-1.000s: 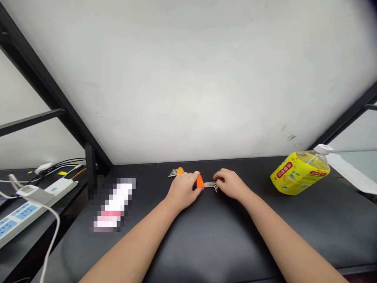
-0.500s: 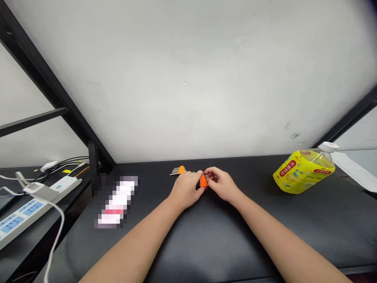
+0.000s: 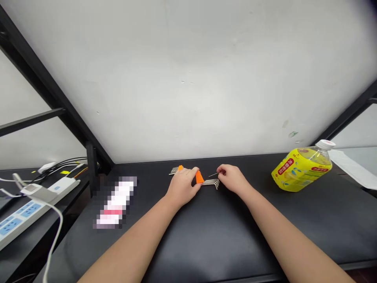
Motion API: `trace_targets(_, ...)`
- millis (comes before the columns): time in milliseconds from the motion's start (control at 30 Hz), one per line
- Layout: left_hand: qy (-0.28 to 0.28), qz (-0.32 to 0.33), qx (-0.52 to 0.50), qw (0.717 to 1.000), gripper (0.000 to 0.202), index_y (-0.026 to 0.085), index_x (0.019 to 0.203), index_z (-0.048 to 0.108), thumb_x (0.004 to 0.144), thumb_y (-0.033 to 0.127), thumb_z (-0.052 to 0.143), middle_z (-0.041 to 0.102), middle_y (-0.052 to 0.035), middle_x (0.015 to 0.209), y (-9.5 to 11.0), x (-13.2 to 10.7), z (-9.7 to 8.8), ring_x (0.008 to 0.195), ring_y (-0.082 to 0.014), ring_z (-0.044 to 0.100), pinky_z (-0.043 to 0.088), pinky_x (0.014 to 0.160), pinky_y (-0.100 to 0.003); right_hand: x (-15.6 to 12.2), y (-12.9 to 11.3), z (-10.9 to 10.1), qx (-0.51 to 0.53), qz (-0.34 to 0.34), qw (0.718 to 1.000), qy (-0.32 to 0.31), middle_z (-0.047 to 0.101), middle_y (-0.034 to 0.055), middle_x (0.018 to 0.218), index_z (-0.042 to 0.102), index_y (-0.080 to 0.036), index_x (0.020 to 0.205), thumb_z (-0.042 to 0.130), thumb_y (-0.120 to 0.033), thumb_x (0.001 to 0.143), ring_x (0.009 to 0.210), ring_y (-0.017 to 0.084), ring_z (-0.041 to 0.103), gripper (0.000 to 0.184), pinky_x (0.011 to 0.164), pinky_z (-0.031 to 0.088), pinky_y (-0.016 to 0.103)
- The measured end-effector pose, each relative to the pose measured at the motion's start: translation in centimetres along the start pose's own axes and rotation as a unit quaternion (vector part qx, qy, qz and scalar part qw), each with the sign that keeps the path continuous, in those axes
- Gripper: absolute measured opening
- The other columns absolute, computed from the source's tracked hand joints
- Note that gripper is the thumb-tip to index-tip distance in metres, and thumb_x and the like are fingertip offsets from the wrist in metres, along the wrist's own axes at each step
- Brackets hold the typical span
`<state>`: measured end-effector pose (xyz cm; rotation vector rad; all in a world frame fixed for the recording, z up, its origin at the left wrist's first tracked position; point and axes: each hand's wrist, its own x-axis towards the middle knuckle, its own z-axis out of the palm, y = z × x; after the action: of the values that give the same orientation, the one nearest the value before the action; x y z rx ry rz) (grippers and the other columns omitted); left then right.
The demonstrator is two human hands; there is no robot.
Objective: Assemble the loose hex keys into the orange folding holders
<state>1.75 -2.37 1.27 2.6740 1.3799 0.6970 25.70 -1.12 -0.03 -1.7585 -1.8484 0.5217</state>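
Note:
My left hand (image 3: 182, 185) is closed around an orange hex key holder (image 3: 199, 178), with its fingers covering part of it. Several L-shaped hex keys (image 3: 211, 182) stick out of the holder to the right, their bent ends pointing toward me. My right hand (image 3: 232, 177) pinches a single thin hex key (image 3: 213, 175), whose long end points left, apart from the row in the holder. Behind my left hand lies a second orange holder (image 3: 180, 168), partly hidden, with several metal keys fanned out to its left.
A yellow-labelled drink bottle (image 3: 302, 169) stands tilted in view on the right of the black padded surface (image 3: 212, 243). At left lies a pixelated flat item (image 3: 118, 202). Beyond it are a power strip (image 3: 32, 210) and cables. A white wall (image 3: 188, 78) rises behind.
My right hand has moved right, away from the orange holder, with a hex key in its fingers. The row of keys in the holder now shows.

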Motion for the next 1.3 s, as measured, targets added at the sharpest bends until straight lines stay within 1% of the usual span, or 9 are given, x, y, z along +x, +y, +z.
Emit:
trace_targets(100, 0.010, 0.001, -0.008, 1.000, 0.036, 0.024, 0.124, 0.056, 0.090, 0.032, 0.066, 0.073, -0.0045, 0.103, -0.1, 0.0, -0.1, 0.103, -0.0266, 0.065, 0.050, 0.093, -0.041, -0.1, 0.2, -0.1, -0.045, -0.008, 0.998, -0.047, 0.069, 0.0052, 0.089, 0.069, -0.018, 0.082, 0.056, -0.010, 0.079, 0.079, 0.017, 0.060, 0.016, 0.070, 0.041, 0.028)
trace_targets(267, 0.010, 0.004, -0.019, 1.000, 0.035, 0.024, 0.124, 0.057, 0.090, 0.031, 0.066, 0.073, -0.0049, 0.103, -0.1, 0.0, -0.1, 0.103, -0.0269, 0.065, 0.050, 0.095, -0.043, -0.8, -0.3, 0.1, -0.035, -0.053, 0.995, -0.079, 0.063, 0.0046, 0.089, 0.067, -0.019, 0.081, 0.059, -0.011, 0.079, 0.075, 0.015, 0.057, 0.011, 0.069, 0.041, 0.026)
trace_targets(433, 0.010, 0.005, -0.026, 1.000, 0.037, 0.024, 0.126, 0.056, 0.090, 0.031, 0.066, 0.073, -0.0050, 0.105, 0.0, 0.0, 0.0, 0.104, -0.0268, 0.065, 0.050, 0.094, -0.042, -1.2, -0.8, 0.1, -0.017, -0.077, 0.995, -0.055, 0.062, 0.0046, 0.092, 0.069, -0.019, 0.087, 0.059, -0.014, 0.083, 0.077, 0.015, 0.057, 0.011, 0.073, 0.043, 0.028)
trace_targets(533, 0.008, 0.024, -0.051, 0.998, 0.039, 0.024, 0.126, 0.056, 0.091, 0.034, 0.068, 0.073, -0.0049, 0.106, 0.4, -0.1, -0.2, 0.101, -0.0255, 0.065, 0.049, 0.093, -0.041, -1.5, -1.7, 0.5, 0.090, -0.087, 0.992, -0.035, 0.064, 0.0040, 0.095, 0.069, -0.020, 0.094, 0.059, -0.022, 0.087, 0.079, 0.015, 0.060, 0.012, 0.075, 0.048, 0.029)
trace_targets(633, 0.006, 0.035, -0.071, 0.997, 0.030, 0.024, 0.120, 0.058, 0.092, 0.032, 0.066, 0.072, -0.0040, 0.104, 0.9, -0.2, -0.5, 0.100, -0.0241, 0.064, 0.049, 0.090, -0.039, -1.9, -2.9, 1.3, 0.267, -0.090, 0.957, -0.067, 0.068, 0.0036, 0.098, 0.067, -0.021, 0.102, 0.059, -0.030, 0.090, 0.082, 0.016, 0.064, 0.017, 0.075, 0.053, 0.030)
trace_targets(733, 0.004, 0.036, -0.065, 0.997, 0.025, 0.024, 0.116, 0.058, 0.093, 0.029, 0.064, 0.072, -0.0041, 0.103, 1.2, -0.2, -0.7, 0.100, -0.0243, 0.063, 0.048, 0.090, -0.039, -2.1, -3.7, 2.3, 0.348, -0.082, 0.932, -0.060, 0.069, 0.0045, 0.100, 0.066, -0.021, 0.101, 0.061, -0.033, 0.088, 0.085, 0.017, 0.065, 0.018, 0.077, 0.055, 0.030)
trace_targets(900, 0.000, 0.040, -0.040, 0.998, 0.030, 0.023, 0.120, 0.057, 0.091, 0.026, 0.066, 0.071, -0.0052, 0.104, 1.1, -0.1, -0.6, 0.102, -0.0259, 0.062, 0.047, 0.091, -0.041, -2.0, -3.7, 3.0, 0.342, -0.067, 0.937, -0.025, 0.069, 0.0051, 0.096, 0.066, -0.020, 0.097, 0.062, -0.032, 0.085, 0.085, 0.018, 0.065, 0.018, 0.078, 0.056, 0.031)
trace_targets(1067, -0.002, 0.041, -0.022, 0.999, 0.031, 0.023, 0.121, 0.056, 0.092, 0.027, 0.065, 0.070, -0.0059, 0.106, 1.0, -0.2, -0.4, 0.105, -0.0263, 0.061, 0.047, 0.092, -0.042, -2.0, -3.7, 3.0, 0.337, -0.074, 0.939, -0.007, 0.070, 0.0058, 0.096, 0.066, -0.020, 0.096, 0.062, -0.029, 0.083, 0.084, 0.019, 0.065, 0.017, 0.076, 0.055, 0.031)
trace_targets(1300, -0.005, 0.044, -0.025, 0.999, 0.036, 0.023, 0.125, 0.055, 0.090, 0.022, 0.066, 0.070, -0.0069, 0.113, 1.1, -0.1, -0.4, 0.113, -0.0272, 0.060, 0.047, 0.097, -0.044, -2.2, -3.9, 2.9, 0.280, -0.080, 0.956, 0.027, 0.070, 0.0043, 0.091, 0.066, -0.020, 0.095, 0.059, -0.024, 0.080, 0.082, 0.019, 0.064, 0.017, 0.075, 0.053, 0.030)
